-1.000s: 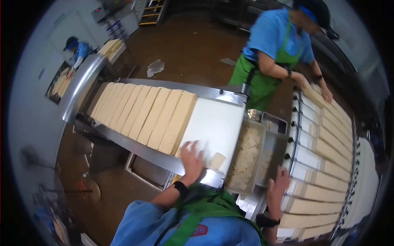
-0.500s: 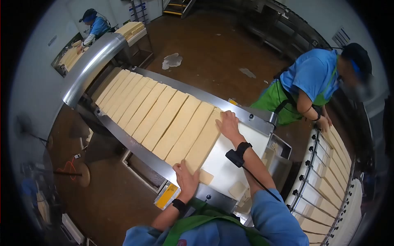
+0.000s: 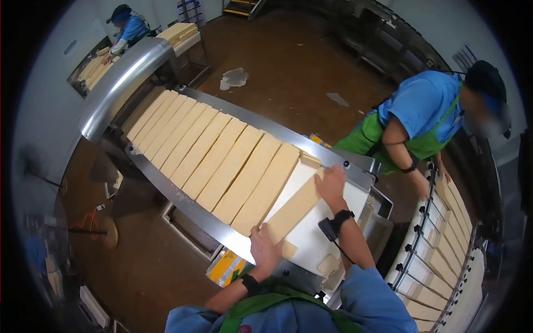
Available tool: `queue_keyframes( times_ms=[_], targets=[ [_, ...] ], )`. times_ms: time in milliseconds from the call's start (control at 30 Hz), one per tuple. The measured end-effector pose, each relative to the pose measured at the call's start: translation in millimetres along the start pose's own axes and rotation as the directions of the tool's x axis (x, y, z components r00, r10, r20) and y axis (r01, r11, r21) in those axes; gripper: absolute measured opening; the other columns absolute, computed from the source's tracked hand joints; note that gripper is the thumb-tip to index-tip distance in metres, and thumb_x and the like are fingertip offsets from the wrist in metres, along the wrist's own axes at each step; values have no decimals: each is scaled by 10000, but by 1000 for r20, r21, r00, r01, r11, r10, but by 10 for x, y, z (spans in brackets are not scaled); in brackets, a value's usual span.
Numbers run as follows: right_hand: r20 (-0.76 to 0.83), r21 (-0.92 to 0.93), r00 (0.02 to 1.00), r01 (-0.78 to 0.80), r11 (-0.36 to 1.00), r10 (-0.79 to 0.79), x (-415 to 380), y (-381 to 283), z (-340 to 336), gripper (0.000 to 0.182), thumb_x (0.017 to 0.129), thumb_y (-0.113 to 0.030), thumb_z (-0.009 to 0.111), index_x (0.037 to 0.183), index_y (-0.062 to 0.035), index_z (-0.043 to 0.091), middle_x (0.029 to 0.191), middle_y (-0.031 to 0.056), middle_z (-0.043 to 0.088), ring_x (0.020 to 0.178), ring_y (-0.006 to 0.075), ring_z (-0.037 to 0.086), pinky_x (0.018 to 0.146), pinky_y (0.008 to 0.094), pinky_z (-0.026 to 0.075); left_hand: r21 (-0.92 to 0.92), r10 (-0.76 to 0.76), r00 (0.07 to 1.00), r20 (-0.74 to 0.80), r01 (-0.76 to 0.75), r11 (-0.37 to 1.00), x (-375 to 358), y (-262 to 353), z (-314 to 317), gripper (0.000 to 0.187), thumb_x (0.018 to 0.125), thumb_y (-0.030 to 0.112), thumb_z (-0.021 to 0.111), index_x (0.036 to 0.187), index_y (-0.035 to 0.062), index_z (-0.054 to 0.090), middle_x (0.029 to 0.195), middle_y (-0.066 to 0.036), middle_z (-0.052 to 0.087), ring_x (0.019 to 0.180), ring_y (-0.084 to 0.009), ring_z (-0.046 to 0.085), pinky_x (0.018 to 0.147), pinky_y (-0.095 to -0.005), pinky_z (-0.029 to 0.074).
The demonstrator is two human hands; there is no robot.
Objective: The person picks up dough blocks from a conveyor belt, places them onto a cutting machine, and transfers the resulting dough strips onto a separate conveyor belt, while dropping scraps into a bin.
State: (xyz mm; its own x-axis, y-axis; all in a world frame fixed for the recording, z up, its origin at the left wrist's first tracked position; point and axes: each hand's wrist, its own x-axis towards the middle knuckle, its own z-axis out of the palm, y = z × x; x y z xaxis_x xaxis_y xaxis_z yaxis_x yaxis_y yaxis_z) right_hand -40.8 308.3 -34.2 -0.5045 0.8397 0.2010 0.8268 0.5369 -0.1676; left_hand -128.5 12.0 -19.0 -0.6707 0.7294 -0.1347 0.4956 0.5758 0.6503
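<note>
Long pale slab lies angled on white belt.

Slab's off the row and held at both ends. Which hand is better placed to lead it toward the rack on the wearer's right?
Likely the right hand: it grips the far end of the lifted slab, nearer the rack. The left hand holds the near end at the conveyor edge.

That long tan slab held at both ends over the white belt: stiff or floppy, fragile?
Probably fairly stiff: the slab spans between the left hand and right hand without visible sag. Possibly brittle: broken pieces lie on the belt. Weight cannot be judged.
</note>
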Motion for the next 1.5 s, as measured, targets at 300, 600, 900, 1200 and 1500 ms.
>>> queue_keyframes(
  times_ms=[300,600,900,1200,1500],
  targets=[
    [0,91,896,-443,892,445,-1222,940,-406,600,921,-455,723,1190,61,578,1115,283,679,1063,445,667,950,498,537,117,239,922,303,-285,951,229,201,45,931,734,388,885,1495,80,446,1423,-263,439,1187,-429,560,964,-503,513],
    [-181,338,715,-599,726,675,-1865,738,-553,559,897,-421,722,1221,18,597,1102,253,652,1027,427,651,880,515,542,87,440,865,242,-471,878,151,262,329,838,633,165,898,1359,35,500,1327,-277,477,1174,-490,542,1014,-548,464],
    [-678,445,6,-793,417,735,-4728,1471,-2330,450,912,-329,719,1245,-42,623,1081,191,659,1019,397,640,854,496,521,-363,876,302,377,-821,440,-1689,1910,665,829,709,-21,784,1465,64,455,1376,-264,405,1254,-475,453,1058,-515,402],
    [-563,593,-310,-797,114,767,-7297,1553,-2835,367,1014,-346,606,1214,-46,674,1063,231,728,1002,415,709,864,456,543,-633,592,-305,746,-602,486,-3358,2052,729,805,731,63,870,1419,53,453,1284,-226,407,1217,-425,467,1089,-449,408],
    [-313,158,-83,-987,-35,946,-7743,1921,-2700,494,1011,-492,554,1026,-15,680,962,239,733,946,434,694,866,526,490,-466,222,-475,852,-491,737,-3820,1814,1094,762,821,139,841,1469,54,448,1307,-233,380,1119,-358,567,914,-414,573]
  ],
)
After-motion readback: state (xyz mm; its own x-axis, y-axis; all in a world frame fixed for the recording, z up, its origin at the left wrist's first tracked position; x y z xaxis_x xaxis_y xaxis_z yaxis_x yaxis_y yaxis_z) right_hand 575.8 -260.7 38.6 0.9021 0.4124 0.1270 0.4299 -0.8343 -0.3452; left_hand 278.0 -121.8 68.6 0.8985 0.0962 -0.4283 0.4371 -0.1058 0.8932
